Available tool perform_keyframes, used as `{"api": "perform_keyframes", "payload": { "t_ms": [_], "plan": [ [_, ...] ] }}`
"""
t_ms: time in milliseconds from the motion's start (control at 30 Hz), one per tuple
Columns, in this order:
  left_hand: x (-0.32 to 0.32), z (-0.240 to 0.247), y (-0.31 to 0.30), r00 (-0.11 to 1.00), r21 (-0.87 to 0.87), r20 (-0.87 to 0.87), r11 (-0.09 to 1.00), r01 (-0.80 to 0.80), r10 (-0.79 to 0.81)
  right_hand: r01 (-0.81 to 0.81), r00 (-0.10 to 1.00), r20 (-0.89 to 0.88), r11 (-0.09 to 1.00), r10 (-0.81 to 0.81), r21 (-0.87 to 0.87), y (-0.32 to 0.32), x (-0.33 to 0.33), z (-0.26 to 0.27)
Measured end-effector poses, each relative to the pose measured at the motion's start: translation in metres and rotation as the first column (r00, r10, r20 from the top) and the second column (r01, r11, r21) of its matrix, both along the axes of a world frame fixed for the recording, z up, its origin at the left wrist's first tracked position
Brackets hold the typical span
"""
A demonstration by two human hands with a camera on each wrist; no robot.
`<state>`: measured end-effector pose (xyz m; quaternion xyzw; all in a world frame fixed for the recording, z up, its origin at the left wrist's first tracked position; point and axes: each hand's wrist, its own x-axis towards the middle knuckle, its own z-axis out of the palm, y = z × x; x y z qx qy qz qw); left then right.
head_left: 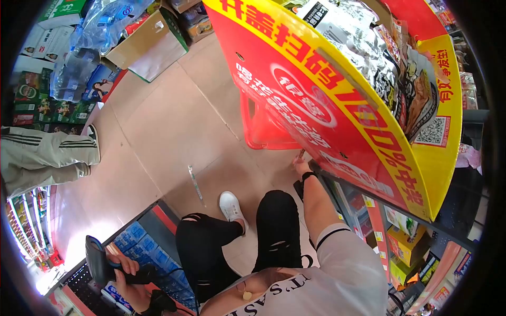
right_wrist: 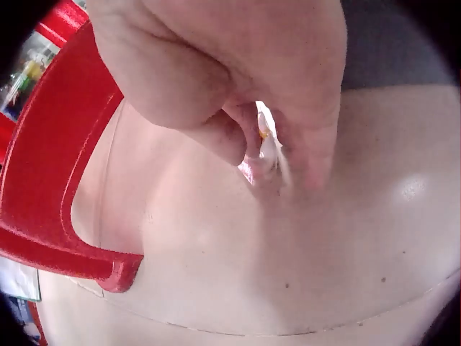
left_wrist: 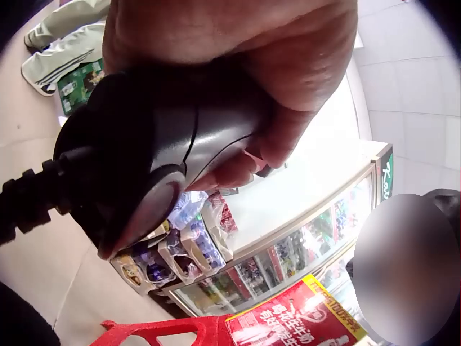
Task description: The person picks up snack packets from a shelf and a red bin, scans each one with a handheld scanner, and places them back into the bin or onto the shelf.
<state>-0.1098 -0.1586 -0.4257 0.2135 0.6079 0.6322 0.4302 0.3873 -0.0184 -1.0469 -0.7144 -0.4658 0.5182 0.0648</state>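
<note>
A black corded barcode scanner (head_left: 96, 259) is held in my left hand (head_left: 126, 276), with the fingers wrapped round its handle. The left wrist view shows the scanner (left_wrist: 162, 155) close up, its cord leading off to the left. Low beside the red display stand (head_left: 295, 105), my right hand (head_left: 301, 164) reaches down near the floor. In the right wrist view, the thumb and fingers of that hand (right_wrist: 238, 79) pinch a small white wrapper-like piece (right_wrist: 269, 148), mostly hidden by the fingers. A red plastic frame with openings (right_wrist: 43, 173) stands next to this hand.
A slim pale green stick-like packet (head_left: 195, 184) lies on the tiled floor (head_left: 163, 121). Another person's legs (head_left: 50, 152) are at the left. Cartons and wrapped bottles (head_left: 79, 68) are stacked at upper left. Shelves of goods (head_left: 406, 245) flank my right arm; blue packs (head_left: 145, 245) sit at lower left.
</note>
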Motion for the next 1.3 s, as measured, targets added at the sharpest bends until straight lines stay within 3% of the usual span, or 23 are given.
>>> {"api": "perform_keyframes", "payload": {
  "t_ms": [67, 100, 133, 200, 233, 300, 333, 400, 433, 500, 533, 567, 600, 667, 700, 767, 800, 900, 1000, 1133, 1200, 1300],
  "plan": [
    [0.002, -0.002, 0.005, 0.997, -0.017, -0.052, 0.999, -0.049, 0.048, 0.198, 0.977, 0.146, 0.909, -0.154, -0.367, 0.023, -0.015, 0.055],
    [0.003, -0.002, 0.009, 0.997, -0.011, -0.055, 0.999, -0.048, 0.047, 0.149, 0.988, 0.093, 0.897, -0.121, -0.416, 0.024, -0.011, 0.046],
    [0.005, 0.0, 0.012, 0.997, -0.015, -0.067, 1.0, -0.028, 0.027, 0.147, 0.989, 0.091, 0.9, -0.12, -0.411, 0.024, -0.012, 0.053],
    [0.007, 0.003, 0.018, 0.998, -0.02, -0.07, 1.0, -0.002, 0.001, 0.443, 0.894, 0.094, 0.834, -0.438, -0.33, 0.023, -0.029, 0.11],
    [0.008, 0.006, 0.02, 0.998, -0.018, -0.061, 1.0, 0.019, -0.02, 0.45, 0.891, 0.104, 0.831, -0.441, -0.327, 0.022, -0.03, 0.122],
    [0.008, 0.017, 0.022, 0.998, -0.016, -0.037, 0.999, 0.049, -0.05, 0.225, 0.971, 0.021, 0.883, -0.237, -0.411, 0.018, -0.026, 0.145],
    [0.008, 0.025, 0.023, 0.997, -0.034, -0.039, 0.998, 0.058, -0.059, 0.238, 0.969, 0.034, 0.883, -0.246, -0.405, 0.011, -0.029, 0.162],
    [0.008, 0.045, 0.024, 0.997, -0.031, -0.027, 0.997, 0.073, -0.074, 0.415, 0.8, -0.375, 0.884, -0.468, -0.217, -0.009, -0.04, 0.212],
    [0.007, 0.057, 0.023, 0.997, -0.039, -0.005, 0.997, 0.073, -0.073, 0.425, 0.8, -0.372, 0.882, -0.471, -0.201, -0.011, -0.04, 0.246],
    [0.002, 0.087, 0.025, 0.994, -0.038, 0.02, 0.993, 0.111, -0.11, 0.154, 0.967, -0.145, 0.938, -0.207, -0.31, -0.013, -0.042, 0.317],
    [0.001, 0.104, 0.028, 0.993, -0.018, 0.024, 0.993, 0.12, -0.12, 0.165, 0.966, -0.143, 0.942, -0.213, -0.291, -0.019, -0.041, 0.348],
    [0.002, 0.123, 0.03, 0.995, -0.031, 0.034, 0.995, 0.097, -0.096, 0.008, 0.998, -0.062, 0.997, -0.013, -0.081, -0.028, -0.041, 0.377],
    [0.002, 0.141, 0.032, 0.996, -0.046, 0.045, 0.996, 0.074, -0.072, -0.172, 0.984, 0.066, 0.979, 0.166, 0.112, -0.029, -0.045, 0.417],
    [0.004, 0.179, 0.039, 0.993, -0.006, 0.094, 0.998, 0.07, -0.069, -0.301, 0.948, 0.149, 0.947, 0.283, 0.116, -0.03, -0.057, 0.519],
    [0.002, 0.197, 0.042, 0.993, -0.019, 0.098, 0.997, 0.073, -0.071, -0.289, 0.951, 0.157, 0.947, 0.267, 0.138, -0.029, -0.063, 0.566],
    [-0.001, 0.233, 0.048, 0.994, -0.033, 0.097, 0.997, 0.063, -0.059, -0.371, 0.923, -0.014, 0.9, 0.384, 0.23, -0.035, -0.076, 0.648],
    [-0.005, 0.251, 0.052, 0.991, -0.039, 0.105, 0.995, 0.087, -0.082, -0.348, 0.932, -0.011, 0.903, 0.362, 0.25, -0.035, -0.081, 0.683],
    [-0.016, 0.297, 0.071, 0.992, 0.043, 0.042, 0.992, 0.116, -0.118, -0.009, 0.923, -0.383, 0.997, 0.039, 0.08, -0.024, -0.093, 0.763],
    [-0.024, 0.339, 0.092, 0.987, 0.106, 0.039, 0.983, 0.15, -0.154, 0.088, 0.932, -0.362, 0.975, -0.009, 0.203, 0.013, -0.102, 0.841],
    [-0.027, 0.373, 0.121, 0.956, 0.124, -0.011, 0.948, 0.292, -0.293, 0.351, 0.833, -0.547, 0.84, -0.079, 0.413, 0.058, -0.105, 0.843],
    [-0.02, 0.383, 0.137, 0.936, 0.12, -0.036, 0.928, 0.353, -0.351, 0.537, 0.714, -0.655, 0.795, -0.248, 0.284, 0.068, -0.109, 0.841],
    [0.003, 0.4, 0.153, 0.917, 0.105, -0.045, 0.911, 0.399, -0.397, 0.268, 0.928, -0.359, 0.844, -0.097, 0.465, 0.044, -0.105, 0.833]
  ]
}}
